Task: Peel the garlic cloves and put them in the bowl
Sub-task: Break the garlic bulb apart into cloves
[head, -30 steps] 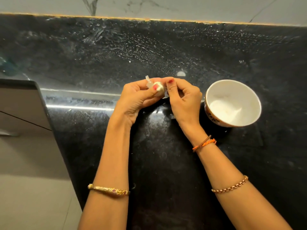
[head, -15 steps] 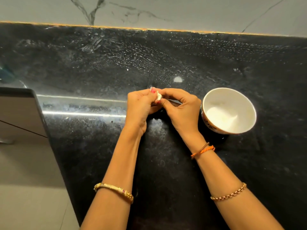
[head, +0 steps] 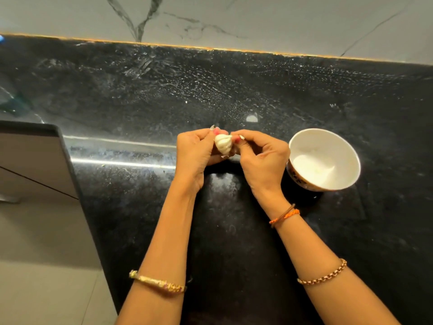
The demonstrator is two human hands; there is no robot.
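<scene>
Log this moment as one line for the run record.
stage: peeling | left hand: holds white ridged garlic bulb | right hand: pinches its skin | white ceramic bowl: no cloves visible | surface: black stone counter

Warm indoor light, moderately bright, from above. The polished black counter (head: 257, 90) returns two long streaks of glare at left centre and a scatter of small glints across its far half. A soft bright patch lies on it between the wrists. The bowl (head: 324, 137) is nearly overexposed inside, with a dark shadow at its base. The garlic (head: 223, 144), held by the left hand (head: 194, 156) and the right hand (head: 262, 160), is pale and slightly soft. Wide-angle distortion bows the wall (head: 257, 17) edge; the corners blur.
</scene>
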